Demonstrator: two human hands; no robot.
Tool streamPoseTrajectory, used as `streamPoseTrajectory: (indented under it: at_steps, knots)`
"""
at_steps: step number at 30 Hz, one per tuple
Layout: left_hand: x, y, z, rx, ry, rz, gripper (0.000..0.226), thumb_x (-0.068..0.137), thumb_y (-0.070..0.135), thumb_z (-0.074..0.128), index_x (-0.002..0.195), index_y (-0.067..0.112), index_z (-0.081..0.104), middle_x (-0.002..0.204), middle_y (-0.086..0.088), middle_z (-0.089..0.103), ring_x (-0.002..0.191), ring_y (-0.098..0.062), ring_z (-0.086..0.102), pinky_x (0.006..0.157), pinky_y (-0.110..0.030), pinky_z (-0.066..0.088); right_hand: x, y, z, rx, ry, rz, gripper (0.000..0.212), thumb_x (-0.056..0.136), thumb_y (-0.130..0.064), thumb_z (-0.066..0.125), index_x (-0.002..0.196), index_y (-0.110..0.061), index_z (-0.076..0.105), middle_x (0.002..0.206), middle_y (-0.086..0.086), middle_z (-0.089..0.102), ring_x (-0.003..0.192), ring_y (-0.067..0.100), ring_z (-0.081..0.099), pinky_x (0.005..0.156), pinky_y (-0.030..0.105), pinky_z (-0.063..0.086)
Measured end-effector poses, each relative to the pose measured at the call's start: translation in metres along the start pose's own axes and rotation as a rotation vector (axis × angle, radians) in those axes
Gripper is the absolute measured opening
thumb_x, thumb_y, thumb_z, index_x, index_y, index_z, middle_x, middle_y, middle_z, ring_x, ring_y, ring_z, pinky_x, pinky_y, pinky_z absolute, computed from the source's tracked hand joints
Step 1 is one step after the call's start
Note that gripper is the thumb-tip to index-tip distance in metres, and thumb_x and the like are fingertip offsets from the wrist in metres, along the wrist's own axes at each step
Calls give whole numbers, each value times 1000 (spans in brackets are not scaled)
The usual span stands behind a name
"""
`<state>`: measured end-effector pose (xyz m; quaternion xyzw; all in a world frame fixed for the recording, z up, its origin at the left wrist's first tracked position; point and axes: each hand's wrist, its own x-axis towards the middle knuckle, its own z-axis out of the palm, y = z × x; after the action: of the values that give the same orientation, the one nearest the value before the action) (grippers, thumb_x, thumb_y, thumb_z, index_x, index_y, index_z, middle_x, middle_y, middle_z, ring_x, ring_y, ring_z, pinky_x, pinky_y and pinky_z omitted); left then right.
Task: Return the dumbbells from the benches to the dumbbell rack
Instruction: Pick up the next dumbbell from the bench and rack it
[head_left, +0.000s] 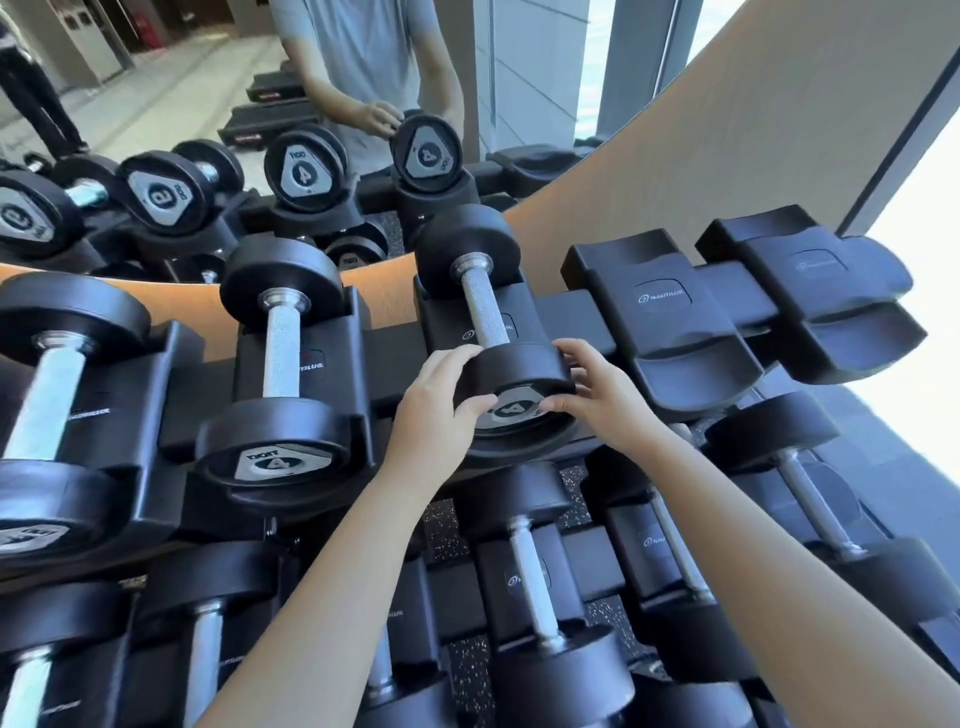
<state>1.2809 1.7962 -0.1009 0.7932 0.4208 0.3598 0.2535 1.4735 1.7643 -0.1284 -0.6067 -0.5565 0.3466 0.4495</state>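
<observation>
We see a dumbbell (485, 312) marked 4 lying in a cradle on the top tier of the dumbbell rack (670, 312); our left hand (441, 405) and right hand (597, 395) both clasp its near head from either side; a second 4 dumbbell (280, 358) sits in the next cradle to the left; two cradles to the right hold nothing.

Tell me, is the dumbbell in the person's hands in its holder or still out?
In. The dumbbell lies in its cradle on the rack, far head seated, while the left hand and right hand grip its near head.
</observation>
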Motion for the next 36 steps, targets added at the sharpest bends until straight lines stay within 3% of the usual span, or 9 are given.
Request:
streamPoseTrajectory:
  at_steps: [5, 11, 16, 19, 22, 25, 28, 33, 36]
  knots:
    - [-5, -14, 4, -168, 19, -72, 46, 75, 4, 68, 115, 22, 55, 100, 14, 54, 87, -18, 56, 89, -32, 46, 9, -10, -9, -210, -20, -55, 58, 66, -8, 79, 116, -19, 51, 91, -19, 52, 88, 19, 54, 92, 37, 46]
    - [-13, -29, 15, -373, 52, -208, 57, 74, -5, 67, 104, 41, 52, 109, 17, 60, 103, 7, 56, 92, -13, 41, 8, -40, -16, -594, -52, -209, 58, 70, -18, 76, 122, -16, 50, 110, 4, 56, 96, 27, 54, 81, 36, 44]
    - [-18, -44, 11, -345, 32, -286, 51, 70, -6, 71, 113, 17, 56, 105, 9, 60, 91, 11, 58, 82, -2, 41, 6, -69, 1, -960, -95, -373, 54, 77, -29, 70, 125, -20, 47, 105, 7, 53, 98, 28, 52, 73, 35, 41]
    - [-13, -40, 3, -174, -17, -243, 51, 69, 3, 75, 116, 11, 56, 108, 6, 61, 105, -9, 58, 90, -13, 40, 5, -66, 1, -852, -90, -339, 57, 75, -25, 72, 126, -22, 48, 102, 3, 50, 97, 21, 48, 75, 34, 44]
    - [-8, -19, 1, -30, -8, -55, 60, 72, 12, 75, 126, 10, 49, 120, 5, 53, 113, -7, 47, 96, -8, 29, -1, -44, -5, -520, -86, -258, 63, 73, -14, 73, 129, -25, 46, 101, -9, 44, 84, 4, 40, 73, 21, 34]
    - [3, 4, 5, 45, -17, 122, 57, 75, 9, 71, 127, 5, 48, 126, -6, 54, 117, -17, 48, 97, -9, 25, -9, -20, -6, -217, -36, -122, 68, 73, -6, 72, 127, -34, 41, 115, -7, 48, 106, 9, 48, 94, 24, 39]
    - [9, 11, 6, 159, -37, 158, 54, 77, 10, 69, 127, 6, 48, 120, -10, 57, 110, -25, 52, 86, -16, 29, -11, -1, -1, 12, -23, 20, 67, 76, 6, 66, 124, -32, 41, 115, -2, 52, 111, 16, 53, 97, 29, 42]
    - [6, 7, 1, 97, 12, 77, 46, 75, 8, 70, 119, 10, 55, 110, -4, 57, 99, -14, 51, 80, -13, 29, -7, 12, 4, -126, 40, 6, 56, 76, 6, 65, 124, -14, 46, 108, -4, 58, 110, 17, 56, 93, 19, 39]
    - [2, 1, 3, 43, 53, 55, 45, 73, 8, 71, 116, 11, 57, 105, 3, 56, 92, 0, 45, 79, -8, 32, -3, 8, 5, -138, 32, 3, 54, 75, 7, 66, 122, -14, 47, 107, -3, 58, 109, 18, 56, 97, 29, 41]
